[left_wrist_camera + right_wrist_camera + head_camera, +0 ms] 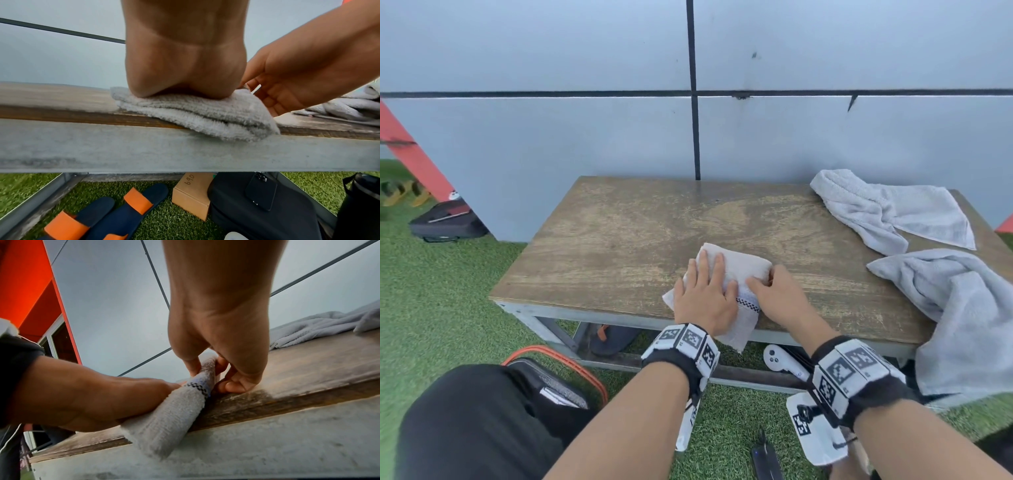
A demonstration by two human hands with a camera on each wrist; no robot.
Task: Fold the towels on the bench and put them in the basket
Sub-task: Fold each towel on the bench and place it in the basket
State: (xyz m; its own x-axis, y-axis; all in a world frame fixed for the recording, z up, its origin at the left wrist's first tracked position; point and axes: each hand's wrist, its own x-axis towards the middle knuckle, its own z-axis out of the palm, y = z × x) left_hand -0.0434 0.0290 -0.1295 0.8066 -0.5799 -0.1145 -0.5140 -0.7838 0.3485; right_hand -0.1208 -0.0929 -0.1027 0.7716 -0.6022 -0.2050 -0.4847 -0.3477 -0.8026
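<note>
A folded white towel [736, 267] with a checked stripe lies near the front edge of the wooden bench [619, 240], one corner hanging over the edge. My left hand [705, 291] lies flat on it, fingers straight, pressing it down; the left wrist view shows the heel of my left hand [185, 73] on the folded towel [195, 113]. My right hand [777, 294] is at its right edge. In the right wrist view my right hand [218, 345] pinches the towel's [174, 415] folded edge between thumb and fingers. Two loose grey towels [893, 212] [962, 308] lie crumpled at the bench's right end.
An orange-rimmed container [571, 363] stands on the grass by my left knee. Under the bench are slippers [102, 211], a cardboard box [191, 199], a black bag with a phone [261, 191] on it, and a white controller [777, 359]. A grey wall backs the bench.
</note>
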